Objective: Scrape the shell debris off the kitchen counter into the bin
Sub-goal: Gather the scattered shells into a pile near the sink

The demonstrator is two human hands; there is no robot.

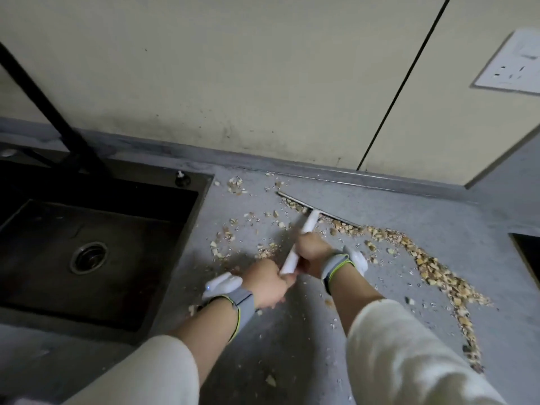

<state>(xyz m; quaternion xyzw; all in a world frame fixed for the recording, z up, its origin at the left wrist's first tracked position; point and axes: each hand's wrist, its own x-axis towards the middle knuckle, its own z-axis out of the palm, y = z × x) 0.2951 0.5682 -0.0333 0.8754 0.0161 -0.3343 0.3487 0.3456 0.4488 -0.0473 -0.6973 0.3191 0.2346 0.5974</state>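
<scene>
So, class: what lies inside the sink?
Inside the sink only a round metal drain shows on the dark floor. The back part lies in shadow, so anything there cannot be seen.

Home kitchen: sink (pixel 96 244), counter (pixel 292 331), wall socket (pixel 510 65).

The grey speckled stone counter (pixel 306 331) was strewn with tan broken shell debris (pixel 432 267), heaped in a long trail at the right and scattered beside the black inset sink (pixel 96 229).

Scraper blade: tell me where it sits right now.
In the head view, the scraper blade lies on the counter right of the sink, near the back wall, shell debris along its edge.
</scene>
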